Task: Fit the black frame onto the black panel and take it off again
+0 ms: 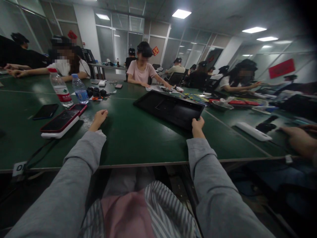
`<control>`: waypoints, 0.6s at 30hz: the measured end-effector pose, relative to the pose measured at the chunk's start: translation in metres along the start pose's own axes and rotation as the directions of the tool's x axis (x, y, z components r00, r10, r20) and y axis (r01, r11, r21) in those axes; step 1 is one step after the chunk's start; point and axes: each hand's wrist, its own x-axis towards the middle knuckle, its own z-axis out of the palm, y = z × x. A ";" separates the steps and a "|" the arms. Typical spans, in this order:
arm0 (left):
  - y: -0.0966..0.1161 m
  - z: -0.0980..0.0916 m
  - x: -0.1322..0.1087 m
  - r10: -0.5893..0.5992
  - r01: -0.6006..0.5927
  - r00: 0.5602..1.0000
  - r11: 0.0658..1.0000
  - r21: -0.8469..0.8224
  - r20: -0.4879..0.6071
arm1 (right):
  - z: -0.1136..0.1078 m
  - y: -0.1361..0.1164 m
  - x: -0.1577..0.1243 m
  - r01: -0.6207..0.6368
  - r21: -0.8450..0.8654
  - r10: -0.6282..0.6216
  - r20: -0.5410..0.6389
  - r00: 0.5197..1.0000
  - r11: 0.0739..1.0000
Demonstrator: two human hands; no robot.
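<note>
My right hand (198,125) grips the near right corner of a black rectangular tray-like panel (168,107). The panel is large and shallow, with a raised rim, and its right end is tilted up off the green table. Whether it is a tray or a casing I cannot tell. Over the table to the left, my left hand (99,118) is closed with its fingers curled. It is apart from the panel, and nothing shows in it. Nearest to it is a phone in a red case (63,119), lying on a white block (60,131).
Left on the green table (119,145) stand a red-capped bottle (61,89) and a blue-capped bottle (80,89), near a dark phone (46,111). A white power strip (254,131) lies right, close to another person's hand (300,138). A person in pink (141,71) sits opposite.
</note>
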 end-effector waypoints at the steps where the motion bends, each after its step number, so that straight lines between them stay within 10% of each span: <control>1: 0.000 0.000 0.000 -0.004 0.004 1.000 1.000 -0.012 -0.004 | -0.004 0.001 0.001 -0.032 -0.042 0.029 -0.054 0.998 0.999; 6: -0.001 0.001 0.000 -0.034 0.032 0.999 0.997 -0.068 -0.020 | -0.023 0.003 0.003 -0.210 -0.109 0.162 -0.342 0.926 0.972; 16: -0.005 0.002 0.005 -0.015 0.014 1.000 0.998 -0.068 -0.011 | -0.052 0.003 0.002 -0.369 -0.106 0.258 -0.540 0.801 0.923; 18: -0.007 0.003 0.006 -0.014 0.013 1.000 0.997 -0.076 -0.008 | -0.057 -0.002 -0.005 -0.268 -0.175 0.159 -0.471 0.868 0.947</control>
